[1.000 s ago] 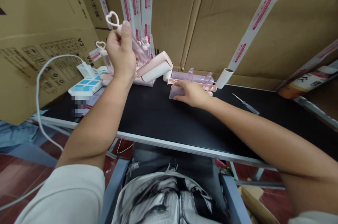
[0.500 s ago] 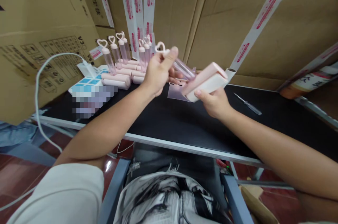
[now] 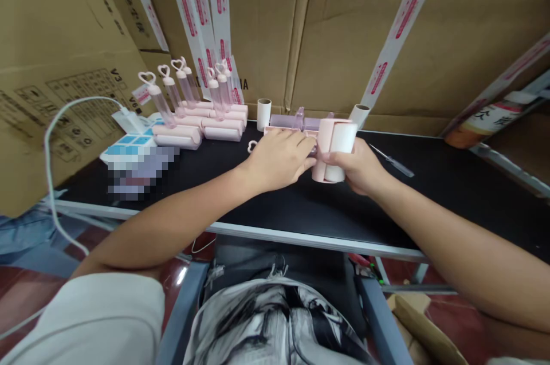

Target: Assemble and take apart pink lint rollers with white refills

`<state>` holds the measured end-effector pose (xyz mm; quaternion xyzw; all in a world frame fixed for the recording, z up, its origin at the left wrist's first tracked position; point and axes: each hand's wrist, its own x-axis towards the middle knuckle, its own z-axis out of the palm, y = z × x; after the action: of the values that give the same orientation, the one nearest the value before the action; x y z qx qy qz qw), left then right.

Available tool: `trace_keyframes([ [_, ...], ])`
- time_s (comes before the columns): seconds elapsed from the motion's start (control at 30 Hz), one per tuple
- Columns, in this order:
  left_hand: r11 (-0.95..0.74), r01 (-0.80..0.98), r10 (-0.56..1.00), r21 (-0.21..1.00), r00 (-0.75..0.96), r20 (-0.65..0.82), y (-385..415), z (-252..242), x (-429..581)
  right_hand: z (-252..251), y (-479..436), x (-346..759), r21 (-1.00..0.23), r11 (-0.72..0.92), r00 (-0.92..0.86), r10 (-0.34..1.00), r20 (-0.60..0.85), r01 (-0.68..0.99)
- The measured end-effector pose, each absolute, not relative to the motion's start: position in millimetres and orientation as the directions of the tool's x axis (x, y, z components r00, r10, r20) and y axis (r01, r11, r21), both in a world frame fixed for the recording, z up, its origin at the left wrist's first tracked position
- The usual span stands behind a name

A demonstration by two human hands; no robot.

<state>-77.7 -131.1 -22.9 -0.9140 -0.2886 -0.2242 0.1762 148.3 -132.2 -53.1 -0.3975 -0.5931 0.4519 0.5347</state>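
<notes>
My right hand (image 3: 363, 167) grips a pink holder (image 3: 323, 153) with a white roll (image 3: 344, 153) in it, tilted upright above the black table. Just left of it, my left hand (image 3: 279, 161) lies palm down with stretched fingers over a clear tube. The tube's heart-shaped ring (image 3: 252, 146) shows on the left, and its other end by my fingertips; the middle is hidden. Behind the hands lie purple translucent parts (image 3: 281, 121) and a pink piece (image 3: 270, 130), partly covered.
Several pink holders (image 3: 176, 137) with upright heart-topped tubes (image 3: 160, 102) stand at left, beside a power strip (image 3: 129, 147) and cable. White rolls (image 3: 263, 115) (image 3: 360, 115) stand at the back. A screwdriver (image 3: 397, 165) and a bottle (image 3: 490, 121) are at right.
My left hand has lowered the heart-ringed tube to the table and now lies over it. My right hand has turned the pink holder more upright. The view has shifted slightly.
</notes>
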Motion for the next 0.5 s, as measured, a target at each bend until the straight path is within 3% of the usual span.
trace_keyframes([
  [0.1, -0.73, 0.654, 0.544, -0.197, 0.731, 0.413, -135.5, -28.3, -70.1, -57.7, -138.0, 143.2, -0.959, 0.283, -0.157, 0.947, 0.28, 0.0],
  [0.27, -0.722, 0.685, 0.649, -0.1, 0.72, 0.245, -132.3, -23.4, -73.7, -64.2, -136.9, 140.3, -0.966, 0.258, -0.194, 0.948, 0.253, 0.001],
  [0.5, -0.56, 0.828, 0.786, -0.026, 0.541, 0.298, -126.1, -31.8, -76.2, -57.5, -144.4, 138.8, -0.904, 0.386, -0.046, 0.922, 0.385, 0.183],
])
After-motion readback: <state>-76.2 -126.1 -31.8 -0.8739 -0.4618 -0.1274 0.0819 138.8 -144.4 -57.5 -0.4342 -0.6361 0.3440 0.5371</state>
